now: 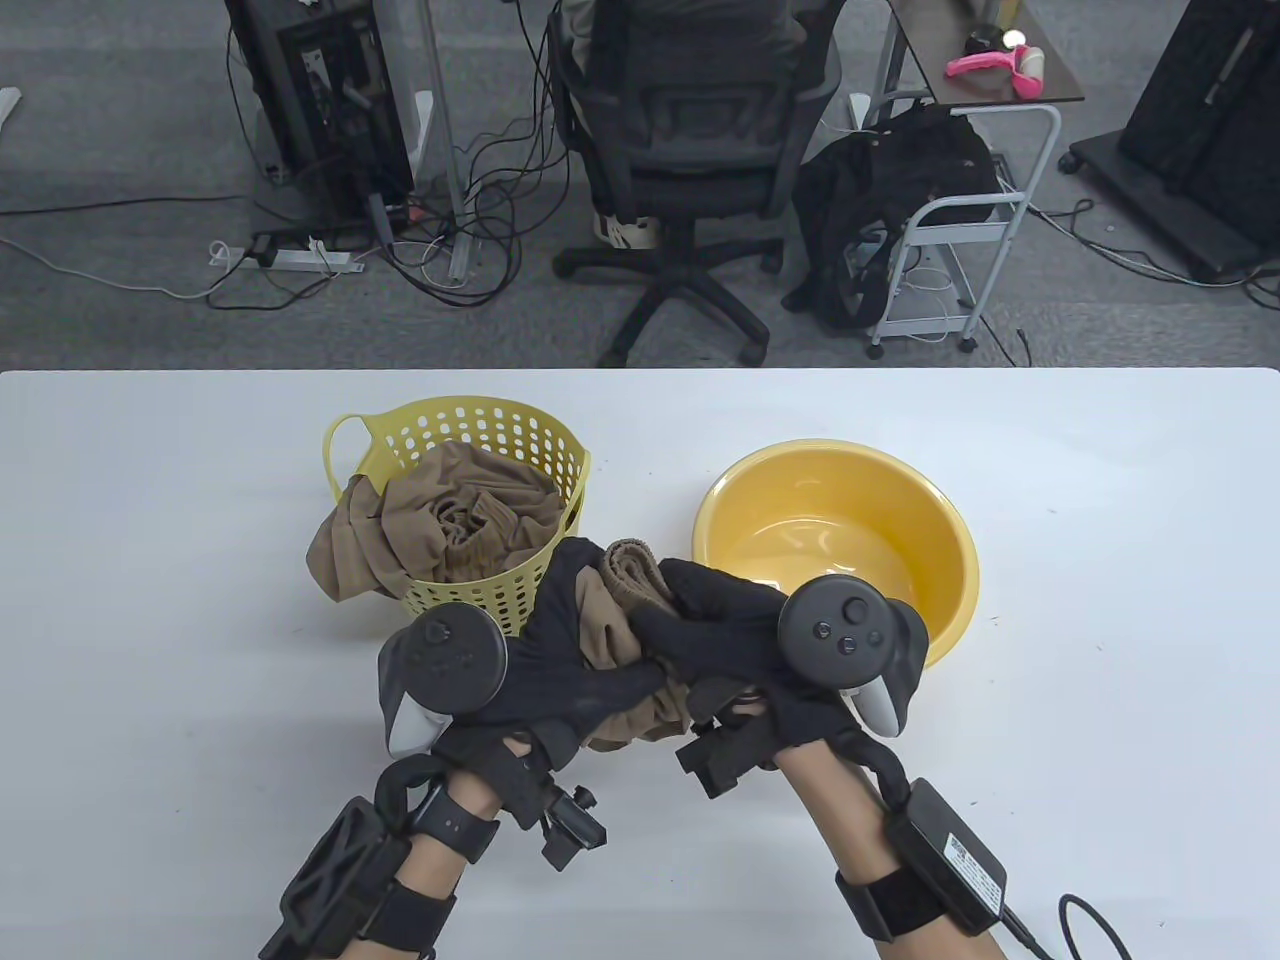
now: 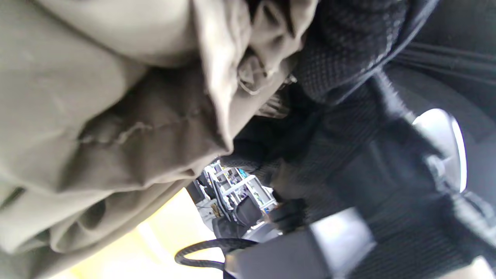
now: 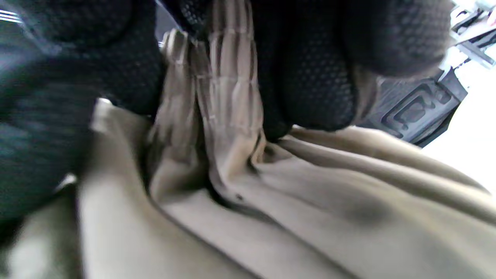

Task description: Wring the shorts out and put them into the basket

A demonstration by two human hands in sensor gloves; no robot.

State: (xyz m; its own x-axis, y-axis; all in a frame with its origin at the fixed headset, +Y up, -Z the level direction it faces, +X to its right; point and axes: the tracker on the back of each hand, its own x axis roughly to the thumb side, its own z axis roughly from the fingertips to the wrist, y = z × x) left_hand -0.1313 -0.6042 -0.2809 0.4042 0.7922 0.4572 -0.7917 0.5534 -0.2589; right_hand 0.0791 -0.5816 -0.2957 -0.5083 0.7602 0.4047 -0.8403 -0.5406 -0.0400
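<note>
A bunched pair of tan shorts (image 1: 612,620) is held above the table between both hands, just in front of the gap between basket and bowl. My left hand (image 1: 560,640) grips the left side of the bundle, my right hand (image 1: 705,625) grips its right side, fingers curled round the cloth. The shorts' gathered waistband (image 3: 228,97) shows under the right hand's fingers (image 3: 310,77), and folds of the shorts (image 2: 116,116) fill the left wrist view. The yellow perforated basket (image 1: 545,450) stands behind, holding another tan garment (image 1: 440,530) that spills over its left rim.
A yellow plastic bowl (image 1: 940,590) stands right of the basket, close behind my right hand. The white table (image 1: 1100,700) stretches wide on both sides. Beyond its far edge are an office chair (image 1: 690,150), cables and a small cart (image 1: 960,230).
</note>
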